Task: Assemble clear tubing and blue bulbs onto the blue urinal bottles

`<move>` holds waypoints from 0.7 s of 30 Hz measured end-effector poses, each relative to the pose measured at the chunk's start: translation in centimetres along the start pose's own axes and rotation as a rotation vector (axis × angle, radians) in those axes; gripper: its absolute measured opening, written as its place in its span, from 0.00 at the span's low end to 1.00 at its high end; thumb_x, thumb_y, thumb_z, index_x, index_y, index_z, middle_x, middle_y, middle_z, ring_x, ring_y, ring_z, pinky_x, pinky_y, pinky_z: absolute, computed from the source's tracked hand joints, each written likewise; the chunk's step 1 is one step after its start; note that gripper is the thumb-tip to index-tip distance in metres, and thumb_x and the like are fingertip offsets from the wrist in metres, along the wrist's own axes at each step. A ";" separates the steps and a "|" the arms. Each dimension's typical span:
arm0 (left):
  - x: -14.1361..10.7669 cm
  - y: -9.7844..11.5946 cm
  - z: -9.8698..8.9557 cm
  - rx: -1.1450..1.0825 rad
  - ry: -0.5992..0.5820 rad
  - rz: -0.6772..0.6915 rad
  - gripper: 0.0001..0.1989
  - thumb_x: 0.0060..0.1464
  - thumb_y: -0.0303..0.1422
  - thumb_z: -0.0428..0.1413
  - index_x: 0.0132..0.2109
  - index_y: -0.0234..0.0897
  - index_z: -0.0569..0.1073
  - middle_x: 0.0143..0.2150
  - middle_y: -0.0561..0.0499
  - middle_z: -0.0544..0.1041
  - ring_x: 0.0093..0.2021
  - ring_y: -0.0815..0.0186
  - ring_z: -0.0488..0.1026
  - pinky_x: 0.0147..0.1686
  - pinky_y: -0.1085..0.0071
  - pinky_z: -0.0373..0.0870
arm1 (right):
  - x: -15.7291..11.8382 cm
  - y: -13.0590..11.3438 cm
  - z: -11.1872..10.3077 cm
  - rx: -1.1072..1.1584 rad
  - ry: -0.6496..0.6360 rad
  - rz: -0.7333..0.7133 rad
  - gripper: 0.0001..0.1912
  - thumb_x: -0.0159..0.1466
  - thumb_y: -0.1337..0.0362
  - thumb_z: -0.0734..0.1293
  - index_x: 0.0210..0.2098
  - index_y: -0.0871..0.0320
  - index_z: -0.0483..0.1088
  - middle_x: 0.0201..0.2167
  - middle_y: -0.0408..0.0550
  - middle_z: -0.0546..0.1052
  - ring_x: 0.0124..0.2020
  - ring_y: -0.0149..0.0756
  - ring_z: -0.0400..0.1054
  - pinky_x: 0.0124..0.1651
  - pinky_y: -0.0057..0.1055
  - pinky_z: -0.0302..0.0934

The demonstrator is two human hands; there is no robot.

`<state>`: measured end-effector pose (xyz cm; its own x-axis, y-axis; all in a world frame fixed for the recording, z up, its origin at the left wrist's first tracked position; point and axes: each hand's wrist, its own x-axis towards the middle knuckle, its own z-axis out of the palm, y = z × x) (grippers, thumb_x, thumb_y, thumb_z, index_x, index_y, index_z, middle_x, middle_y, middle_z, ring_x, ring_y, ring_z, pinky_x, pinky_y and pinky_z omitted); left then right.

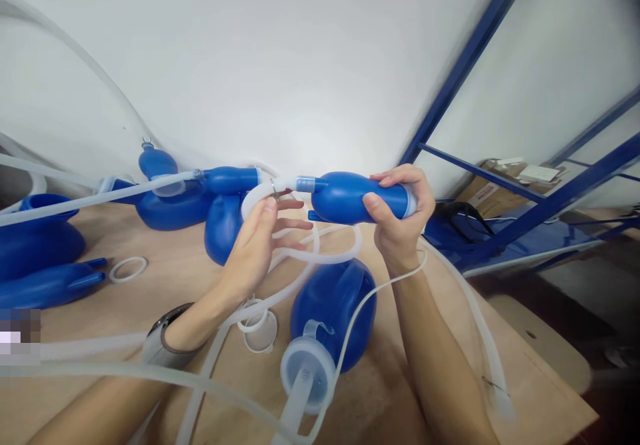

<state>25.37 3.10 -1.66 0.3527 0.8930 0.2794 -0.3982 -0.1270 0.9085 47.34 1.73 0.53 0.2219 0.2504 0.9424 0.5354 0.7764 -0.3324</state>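
Note:
My right hand [404,208] is wrapped around the right end of a blue bulb-shaped container [345,195], held sideways above the table. A clear connector [305,184] sits on one of the narrow stubs at its left end. A white flexible hose [255,198] meets this connector. My left hand [265,238] pinches the hose near a thin wire clamp [274,188] with thumb and index finger, the other fingers spread. Exactly how the fingertips meet the clamp is partly hidden. Below lies a larger blue container [335,305] with a translucent cap [307,371] and a tube in it.
More blue containers [175,205] with hoses stand along the white wall. A white ring [129,269] and a translucent round lid [261,330] lie on the wooden table [400,391]. A thin tube [360,308] crosses before my right forearm. Blue metal framing [480,58] rises on the right.

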 end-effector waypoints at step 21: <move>-0.3 -0.2 -0.1 0.052 0.001 -0.039 0.20 0.67 0.49 0.55 0.41 0.36 0.75 0.34 0.51 0.71 0.30 0.65 0.75 0.18 0.74 0.71 | -0.2 -0.2 0.1 -0.013 -0.146 -0.009 0.14 0.59 0.54 0.80 0.36 0.50 0.74 0.36 0.44 0.78 0.41 0.44 0.77 0.48 0.45 0.73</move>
<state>25.26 2.92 -1.95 0.3665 0.8979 0.2438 -0.3395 -0.1149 0.9336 47.11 1.60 0.40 0.0965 0.3255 0.9406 0.5474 0.7719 -0.3233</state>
